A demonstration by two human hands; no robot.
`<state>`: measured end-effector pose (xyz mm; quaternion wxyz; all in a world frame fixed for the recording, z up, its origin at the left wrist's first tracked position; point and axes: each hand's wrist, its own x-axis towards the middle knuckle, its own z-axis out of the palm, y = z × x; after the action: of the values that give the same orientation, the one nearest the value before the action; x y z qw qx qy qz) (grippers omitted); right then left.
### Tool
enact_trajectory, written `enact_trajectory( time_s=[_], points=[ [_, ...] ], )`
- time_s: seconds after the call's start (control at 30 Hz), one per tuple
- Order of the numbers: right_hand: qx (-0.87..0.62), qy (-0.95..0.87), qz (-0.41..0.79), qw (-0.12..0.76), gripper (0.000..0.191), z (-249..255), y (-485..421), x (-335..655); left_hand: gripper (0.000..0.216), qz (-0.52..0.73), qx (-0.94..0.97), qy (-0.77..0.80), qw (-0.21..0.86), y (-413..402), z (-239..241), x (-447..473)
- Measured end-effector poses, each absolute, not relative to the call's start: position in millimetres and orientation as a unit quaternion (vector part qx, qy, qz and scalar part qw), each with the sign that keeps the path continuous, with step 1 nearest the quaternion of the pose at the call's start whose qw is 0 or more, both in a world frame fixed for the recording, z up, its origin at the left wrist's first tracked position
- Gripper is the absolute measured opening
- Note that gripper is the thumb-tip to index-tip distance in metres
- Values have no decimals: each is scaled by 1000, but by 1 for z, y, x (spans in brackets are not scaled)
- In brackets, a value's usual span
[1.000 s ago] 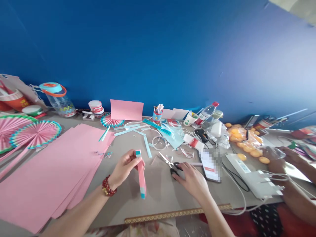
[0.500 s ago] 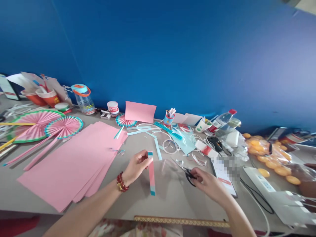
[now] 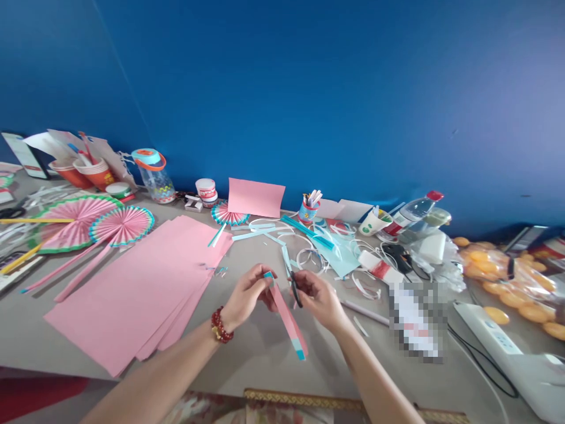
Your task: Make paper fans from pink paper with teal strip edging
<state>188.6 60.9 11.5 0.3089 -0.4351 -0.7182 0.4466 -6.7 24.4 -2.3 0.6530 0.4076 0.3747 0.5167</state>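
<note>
My left hand (image 3: 246, 299), with a red bead bracelet at the wrist, pinches the upper end of a folded pink paper strip (image 3: 289, 321). The strip has blue ends and slants down to the right, its layers slightly apart at the lower end. In my right hand (image 3: 321, 301) is a pair of black-handled scissors (image 3: 296, 291), close to the right of the strip. The blades point up and away; whether they are parted I cannot tell. Pink paper sheets (image 3: 132, 294) lie stacked left of my hands.
Pleated paper fans (image 3: 122, 226) lie at the left. At the back stand a clear jug (image 3: 154, 179), a pen cup (image 3: 309, 211) and a tilted bottle (image 3: 410, 215). Blue paper scraps (image 3: 339, 259) and white cords clutter the middle. A power strip (image 3: 489, 330) sits at the right.
My right hand has moved left with the scissors, up to the strip, and the blades have turned away from me. The strip has swung from nearly upright to a slant.
</note>
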Motion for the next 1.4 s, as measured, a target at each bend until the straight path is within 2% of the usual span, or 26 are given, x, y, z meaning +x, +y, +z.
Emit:
enact_trajectory(
  time_s=[0.17, 0.3, 0.73, 1.4],
  points=[
    [-453, -809, 277, 250, 14, 11, 69, 194, 30, 530, 411, 410, 618, 27, 1, -8],
    [-452, -832, 237, 218, 18, 17, 70, 220, 30, 524, 420, 416, 612, 28, -2, -9],
    [-352, -923, -32, 150, 17, 63, 68, 256, 25, 531, 467, 354, 612, 16, 3, -4],
    [-300, -939, -80, 146, 26, 74, 69, 253, 25, 541, 472, 330, 613, 8, 5, -1]
  ],
)
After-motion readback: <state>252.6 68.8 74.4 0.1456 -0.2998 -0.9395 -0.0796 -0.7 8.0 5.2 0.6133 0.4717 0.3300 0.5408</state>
